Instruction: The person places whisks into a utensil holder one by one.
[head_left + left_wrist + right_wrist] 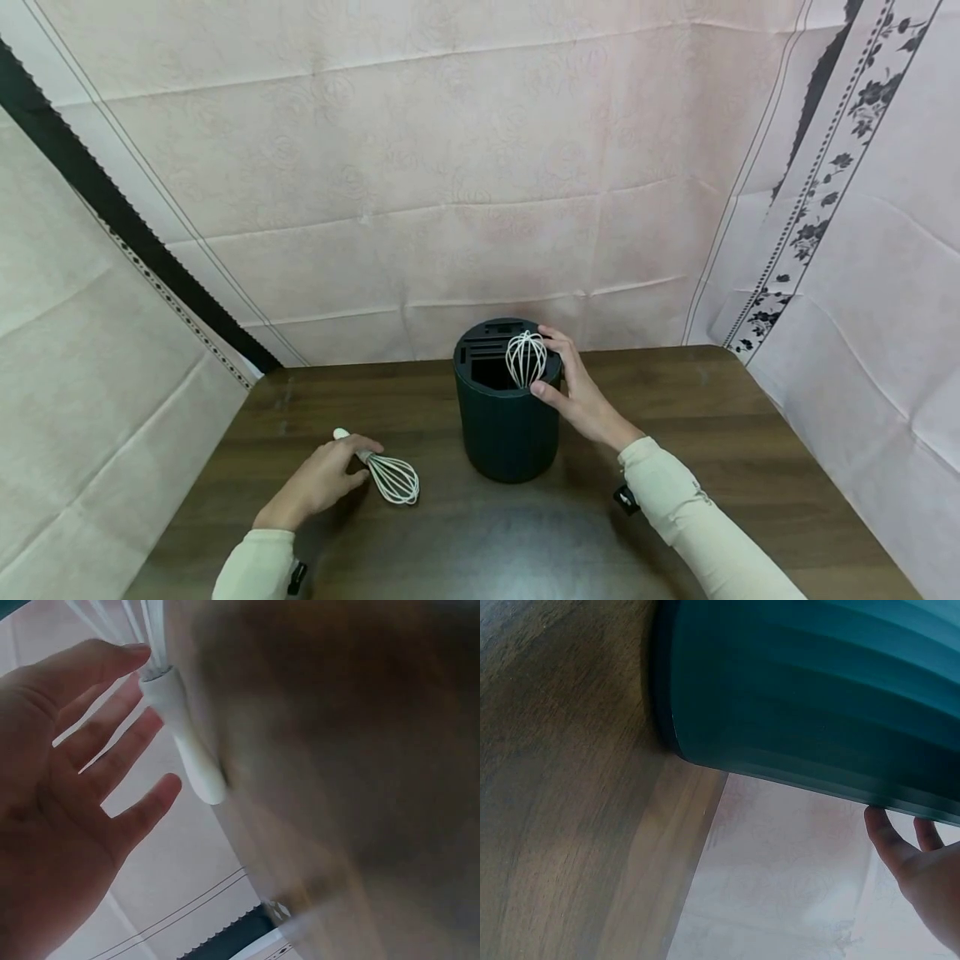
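Note:
A whisk [395, 480] with a white handle and white wires lies on the table to the left. My left hand [324, 477] is over its handle, with fingers and thumb on either side of the neck. In the left wrist view the thumb overlaps the wires and the other fingers are spread beside the handle [196, 769]. A dark green round utensil holder [507, 437] stands upright near the table's back edge. Another white whisk [526, 360] stands in it, wires up, its handle hidden inside. My right hand [581, 400] holds the holder's right rim between thumb and fingers.
The brown wooden table [450, 542] runs back to a pale patterned cloth [465, 167] hanging behind it. More cloth hangs at both sides, with dark trim on the left and a floral border [817, 217] on the right. Slots cover the back of the holder's top.

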{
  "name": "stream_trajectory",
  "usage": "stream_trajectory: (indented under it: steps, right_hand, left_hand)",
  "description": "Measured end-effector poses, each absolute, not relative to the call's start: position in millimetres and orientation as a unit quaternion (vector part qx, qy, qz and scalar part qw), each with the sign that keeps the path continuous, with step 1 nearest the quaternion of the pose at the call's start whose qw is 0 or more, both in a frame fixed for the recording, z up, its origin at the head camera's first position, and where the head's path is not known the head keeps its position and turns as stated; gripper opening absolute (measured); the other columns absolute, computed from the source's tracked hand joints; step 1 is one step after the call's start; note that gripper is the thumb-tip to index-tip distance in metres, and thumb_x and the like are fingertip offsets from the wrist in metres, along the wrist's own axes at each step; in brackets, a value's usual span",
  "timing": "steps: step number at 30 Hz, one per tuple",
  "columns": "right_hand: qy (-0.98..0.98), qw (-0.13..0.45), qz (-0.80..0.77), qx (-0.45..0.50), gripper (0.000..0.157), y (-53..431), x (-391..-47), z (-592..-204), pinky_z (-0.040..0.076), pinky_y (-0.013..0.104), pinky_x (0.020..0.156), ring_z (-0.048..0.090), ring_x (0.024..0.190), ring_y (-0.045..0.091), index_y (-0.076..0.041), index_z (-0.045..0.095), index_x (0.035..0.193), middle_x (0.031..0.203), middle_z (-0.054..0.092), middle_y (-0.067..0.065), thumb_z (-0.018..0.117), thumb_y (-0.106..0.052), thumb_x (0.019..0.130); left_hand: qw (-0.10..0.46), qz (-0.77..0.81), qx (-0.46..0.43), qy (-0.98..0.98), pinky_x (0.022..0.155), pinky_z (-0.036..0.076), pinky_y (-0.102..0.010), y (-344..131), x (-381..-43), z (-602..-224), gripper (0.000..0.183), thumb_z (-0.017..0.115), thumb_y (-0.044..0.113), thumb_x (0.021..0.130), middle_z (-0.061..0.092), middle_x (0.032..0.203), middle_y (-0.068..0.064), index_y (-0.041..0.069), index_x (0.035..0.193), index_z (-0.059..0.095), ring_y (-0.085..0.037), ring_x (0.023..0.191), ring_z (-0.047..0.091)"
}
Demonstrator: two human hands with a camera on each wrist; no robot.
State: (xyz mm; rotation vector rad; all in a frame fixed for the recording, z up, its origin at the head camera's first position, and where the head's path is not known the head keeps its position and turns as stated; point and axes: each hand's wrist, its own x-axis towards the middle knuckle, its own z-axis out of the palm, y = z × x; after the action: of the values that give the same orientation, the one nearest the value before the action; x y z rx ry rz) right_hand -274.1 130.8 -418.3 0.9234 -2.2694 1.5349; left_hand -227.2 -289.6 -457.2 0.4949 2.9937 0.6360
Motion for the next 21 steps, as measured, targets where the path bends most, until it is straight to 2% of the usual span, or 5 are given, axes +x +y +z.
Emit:
stream_trajectory:
  steps: [7,14,17,21]
  right_hand:
    - [-0.777,0.127,0.528,0.318,0.059,130.8,-273.9,-418.4,0.024,0.063,0.111,0.021,0.147,0.025,-0.025,0.029,0.148,0.163,0.016,-0.004,0.058,-0.038,0.099]
    - [-0.777,0.126,0.528,0.318,0.057,131.2,-272.5,-417.9,0.024,0.064,0.111,0.02,0.147,0.024,-0.025,0.029,0.148,0.163,0.016,-0.003,0.058,-0.036,0.099]
    - [-0.777,0.126,0.528,0.318,0.058,131.3,-272.6,-418.0,0.024,0.064,0.11,0.021,0.147,0.024,-0.025,0.029,0.148,0.163,0.016,-0.003,0.058,-0.036,0.099]
    - [-0.777,0.125,0.529,0.318,0.058,131.4,-272.8,-417.6,0.025,0.064,0.11,0.022,0.146,0.024,-0.025,0.029,0.148,0.163,0.016,-0.003,0.058,-0.037,0.099]
  left_hand:
    - [-0.025,0.155,0.195,0.968,0.086,0.054,-0.043,-290.4,-227.6,-463.5,0.028,0.081,0.007,0.081,0.068,0.114,0.006,0.02,0.105,0.074,-0.019,0.102,0.067]
    - [-0.042,0.116,0.193,0.973,0.09,0.047,-0.056,-291.3,-225.0,-462.7,0.025,0.082,0.016,0.081,0.068,0.107,0.011,0.026,0.102,0.075,-0.017,0.1,0.067]
    - [-0.022,0.127,0.171,0.977,0.087,0.05,-0.046,-290.1,-224.8,-463.0,0.02,0.079,0.022,0.085,0.067,0.102,0.014,0.027,0.103,0.075,-0.012,0.094,0.066]
    - [0.003,0.156,0.13,0.979,0.069,0.051,-0.035,-287.4,-225.6,-463.2,0.014,0.076,0.028,0.087,0.064,0.092,0.018,0.027,0.101,0.074,-0.002,0.081,0.061]
